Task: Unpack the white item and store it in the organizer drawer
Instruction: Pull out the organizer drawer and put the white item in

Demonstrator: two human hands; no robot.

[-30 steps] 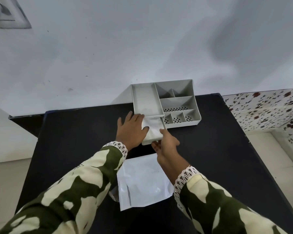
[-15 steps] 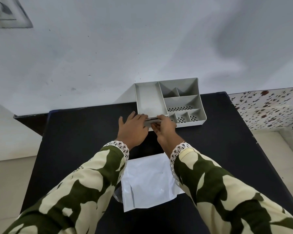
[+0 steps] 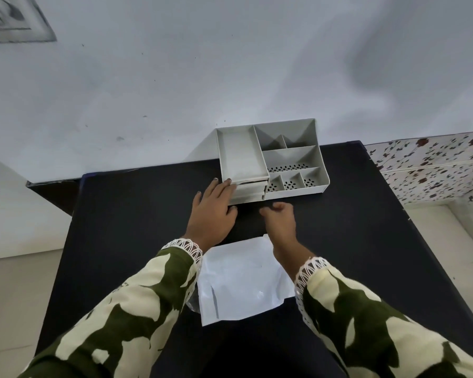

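Observation:
A grey plastic organizer (image 3: 319,148) with several compartments stands at the table's far edge against the wall. Its two small drawers (image 3: 250,191) at the front left are pushed in, and the white item is out of sight. My left hand (image 3: 212,216) lies flat on the table with fingers spread, its fingertips touching the organizer's front left corner. My right hand (image 3: 280,221) hovers just in front of the drawers, fingers loosely curled, holding nothing. The white packaging bag (image 3: 241,279) lies flat on the table between my forearms.
The black table (image 3: 126,219) reaches the pale wall at the back. A floral-patterned tiled ledge (image 3: 434,165) runs along the right, with light floor below it. A bit of clear plastic (image 3: 193,304) peeks out at the bag's left edge.
The drawer with the white item in it was open a second ago; both hands pushed it in. The right hand has since drawn back from the drawer front.

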